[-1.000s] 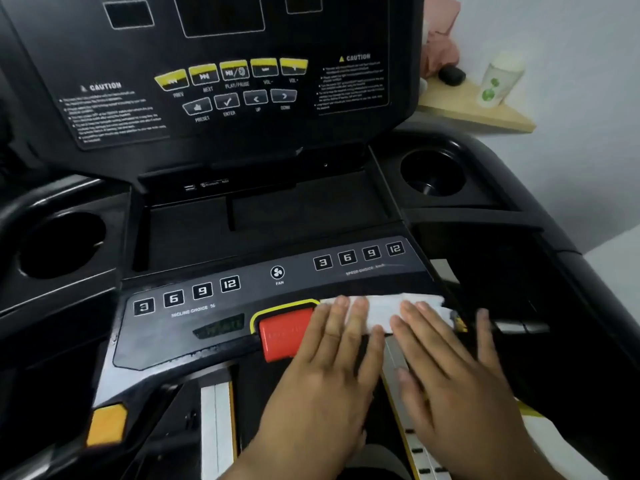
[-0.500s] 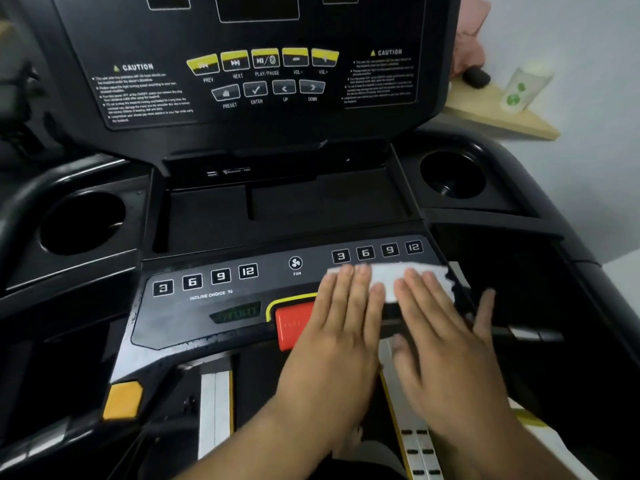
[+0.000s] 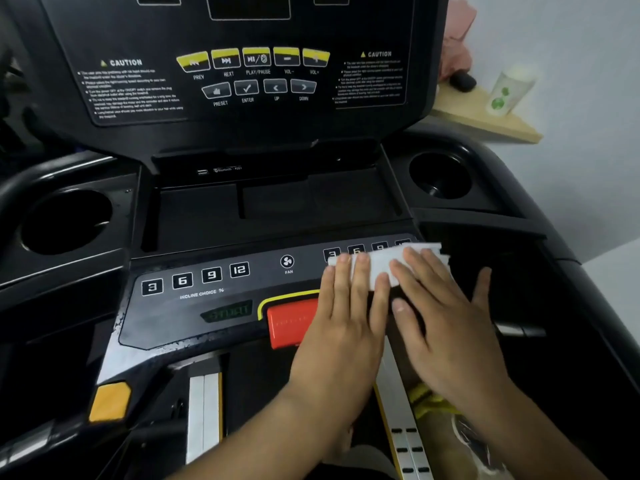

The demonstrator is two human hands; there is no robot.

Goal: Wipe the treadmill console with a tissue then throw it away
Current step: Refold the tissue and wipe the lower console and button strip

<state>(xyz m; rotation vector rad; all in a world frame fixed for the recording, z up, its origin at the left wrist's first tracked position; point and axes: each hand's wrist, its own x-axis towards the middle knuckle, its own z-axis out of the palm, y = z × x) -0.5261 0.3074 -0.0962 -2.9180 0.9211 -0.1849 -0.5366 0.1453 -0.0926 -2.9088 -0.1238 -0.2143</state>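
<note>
Both hands lie flat on the lower panel of the treadmill console (image 3: pixel 194 320), palms down. The left hand (image 3: pixel 343 327) has its fingers (image 3: pixel 360 282) straight and together, tips resting on the left part of a folded white tissue (image 3: pixel 375 268). The right hand (image 3: pixel 446 317) is just beside it, fingers straight and slightly spread over the right part of the tissue, thumb held out to the side. Neither hand curls round the tissue; both press it flat against the panel. The tissue sits on the right end of the panel and covers the lower edge of the right row of number buttons, with the fan button (image 3: pixel 286 261) just to its left. The heel of the left hand overlaps the right side of the red stop button (image 3: pixel 289 323). A round cup holder (image 3: pixel 65 221) sits at the left of the console, another (image 3: pixel 440 174) at the right. Behind the console, on a wooden shelf (image 3: pixel 485 126), stands a pale bottle (image 3: pixel 509 95) with green marks.
</note>
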